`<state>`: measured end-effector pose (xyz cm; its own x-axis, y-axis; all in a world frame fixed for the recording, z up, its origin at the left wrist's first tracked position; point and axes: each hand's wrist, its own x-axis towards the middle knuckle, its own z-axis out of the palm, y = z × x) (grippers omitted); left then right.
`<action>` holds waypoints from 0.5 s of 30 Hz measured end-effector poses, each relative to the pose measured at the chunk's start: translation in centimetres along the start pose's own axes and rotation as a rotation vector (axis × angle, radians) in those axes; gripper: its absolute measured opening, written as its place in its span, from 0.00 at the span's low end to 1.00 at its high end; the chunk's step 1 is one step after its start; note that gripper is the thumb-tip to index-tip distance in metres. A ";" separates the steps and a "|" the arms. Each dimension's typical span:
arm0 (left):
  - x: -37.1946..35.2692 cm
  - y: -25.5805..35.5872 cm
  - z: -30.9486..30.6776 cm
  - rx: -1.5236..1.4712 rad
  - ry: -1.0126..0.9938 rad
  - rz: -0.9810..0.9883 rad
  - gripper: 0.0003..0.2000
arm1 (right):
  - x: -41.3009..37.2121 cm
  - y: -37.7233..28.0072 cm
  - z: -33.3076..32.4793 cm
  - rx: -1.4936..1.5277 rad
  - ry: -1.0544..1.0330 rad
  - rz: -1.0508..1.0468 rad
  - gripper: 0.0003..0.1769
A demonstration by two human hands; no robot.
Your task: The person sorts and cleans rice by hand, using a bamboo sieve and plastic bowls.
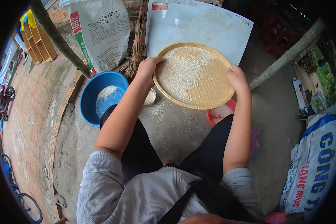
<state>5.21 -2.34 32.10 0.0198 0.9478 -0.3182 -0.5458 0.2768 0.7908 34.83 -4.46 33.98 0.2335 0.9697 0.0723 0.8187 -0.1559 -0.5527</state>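
Note:
Between my two hands a round woven winnowing basket is held up in front of my knees. Pale rice grains cover its left and upper part, while the weave shows through on the right. My left hand is closed on the left rim, and my right hand grips the right rim. Below the basket, a red basin with pale grain or powder in it is partly hidden. A small tin of grain stands under my left forearm. To the left sits a blue basin with a heap of rice.
Spilled grains lie on the concrete floor. Behind stand a white sack, a straw broom and a pale board. Poles slant at left and right. A printed sack lies at lower right.

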 end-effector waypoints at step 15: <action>-3.9 4.0 0.2 1.326 0.180 1.380 0.10 | 1.4 -0.8 3.4 0.746 -0.204 -0.011 0.15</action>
<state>3.13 -4.89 36.60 0.0745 0.5817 0.8100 0.7882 -0.5320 0.3095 32.69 -2.33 31.73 0.0670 0.9972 -0.0336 0.2333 -0.0484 -0.9712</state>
